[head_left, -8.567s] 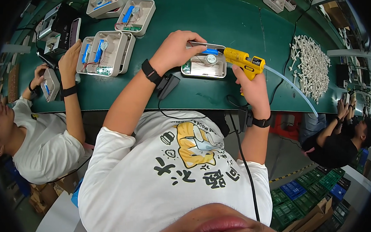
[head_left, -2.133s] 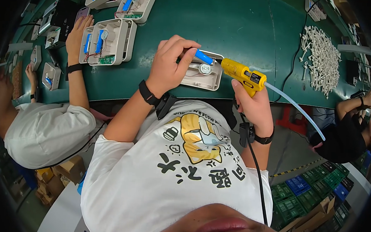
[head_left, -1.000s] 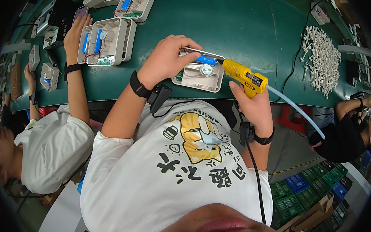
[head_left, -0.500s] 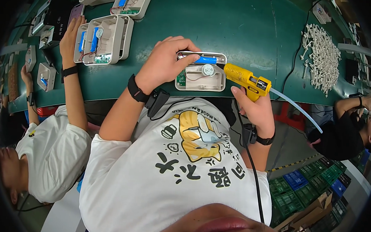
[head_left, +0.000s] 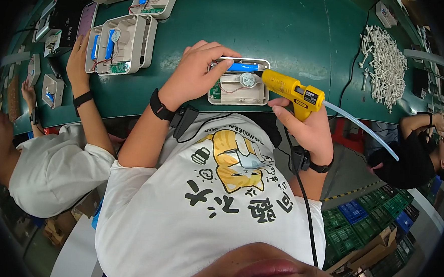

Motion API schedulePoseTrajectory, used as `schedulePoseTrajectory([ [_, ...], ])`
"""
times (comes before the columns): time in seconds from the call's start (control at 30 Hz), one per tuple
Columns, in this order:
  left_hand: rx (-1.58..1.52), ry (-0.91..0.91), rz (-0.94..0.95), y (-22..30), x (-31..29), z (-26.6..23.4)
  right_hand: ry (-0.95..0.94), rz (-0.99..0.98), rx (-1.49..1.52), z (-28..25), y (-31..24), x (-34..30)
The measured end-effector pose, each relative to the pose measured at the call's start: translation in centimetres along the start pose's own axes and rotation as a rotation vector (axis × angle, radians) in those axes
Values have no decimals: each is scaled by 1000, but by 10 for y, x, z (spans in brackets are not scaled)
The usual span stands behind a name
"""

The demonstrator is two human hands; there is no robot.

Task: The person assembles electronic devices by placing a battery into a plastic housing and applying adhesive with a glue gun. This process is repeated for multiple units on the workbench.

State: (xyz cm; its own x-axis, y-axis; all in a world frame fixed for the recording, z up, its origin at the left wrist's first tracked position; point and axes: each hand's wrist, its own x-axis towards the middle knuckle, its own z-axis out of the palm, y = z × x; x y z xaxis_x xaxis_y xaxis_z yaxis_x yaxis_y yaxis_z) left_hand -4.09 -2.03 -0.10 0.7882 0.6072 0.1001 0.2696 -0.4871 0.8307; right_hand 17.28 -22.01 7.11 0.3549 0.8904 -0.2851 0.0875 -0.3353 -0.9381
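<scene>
My left hand (head_left: 200, 73) grips the left end of a white plastic housing (head_left: 257, 97) lying on the table edge. Its thumb rests beside a blue cylindrical battery (head_left: 242, 67) along the far side of the housing. Below the battery sit a round silver motor (head_left: 247, 79) with thin wires and a green circuit board (head_left: 215, 92), partly under my hand's side. My right hand (head_left: 308, 128) is closed round the handle of a yellow glue gun (head_left: 292, 89). The dark nozzle points at the right end of the battery, inside the housing. A translucent glue stick (head_left: 363, 128) trails from its back.
Several similar housings (head_left: 119, 45) with batteries stand at the left on the green table (head_left: 268, 25). A heap of small white parts (head_left: 383, 66) lies at the right, beside a black cable (head_left: 353, 70). Co-workers (head_left: 54, 172) sit on both sides. Crates (head_left: 374, 211) stand at lower right.
The glue gun has shifted slightly left and up, its nozzle now at the battery's right end. My left thumb has moved a little left. The co-worker at left has leaned away.
</scene>
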Motion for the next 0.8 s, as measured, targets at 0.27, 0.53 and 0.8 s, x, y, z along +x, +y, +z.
schedulePoseTrajectory([
  [0.27, 77, -37, 66, 8, -6, -2, -234, 113, -122, 11, -3, 25],
  [0.53, 93, -40, 92, 5, -8, -1, -186, 71, -167, 19, -6, 25],
  [0.8, 93, -37, 93, 6, -7, -1, -168, 73, -164, 14, -8, 27],
])
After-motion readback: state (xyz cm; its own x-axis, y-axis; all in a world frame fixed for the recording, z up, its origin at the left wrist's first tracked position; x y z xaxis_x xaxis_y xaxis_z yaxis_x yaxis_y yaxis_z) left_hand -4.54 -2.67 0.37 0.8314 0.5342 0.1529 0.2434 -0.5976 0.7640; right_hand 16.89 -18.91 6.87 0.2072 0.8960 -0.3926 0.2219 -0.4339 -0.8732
